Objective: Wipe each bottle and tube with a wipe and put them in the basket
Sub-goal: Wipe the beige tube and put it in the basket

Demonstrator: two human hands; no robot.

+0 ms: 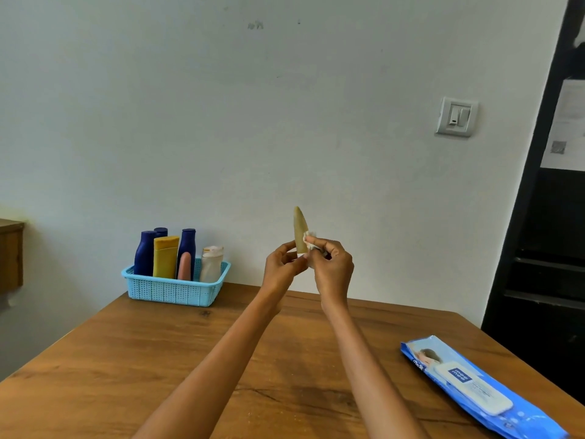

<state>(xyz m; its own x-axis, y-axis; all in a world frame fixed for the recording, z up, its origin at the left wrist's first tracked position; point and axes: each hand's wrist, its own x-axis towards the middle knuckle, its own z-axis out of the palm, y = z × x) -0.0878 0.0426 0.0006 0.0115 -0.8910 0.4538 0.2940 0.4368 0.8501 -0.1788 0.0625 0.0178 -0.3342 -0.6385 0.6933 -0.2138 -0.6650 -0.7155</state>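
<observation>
Above the table's far edge I hold an olive-tan tube upright, its crimped end pointing up. My left hand pinches the tube's lower end. My right hand grips a crumpled white wipe and presses it against the tube's right side. The light blue basket stands at the table's far left and holds dark blue bottles, a yellow tube, a pink tube and a clear white bottle.
A blue pack of wet wipes lies near the wooden table's right edge. A wall stands behind the table, with a switch plate at the right. Dark shelving rises at the far right.
</observation>
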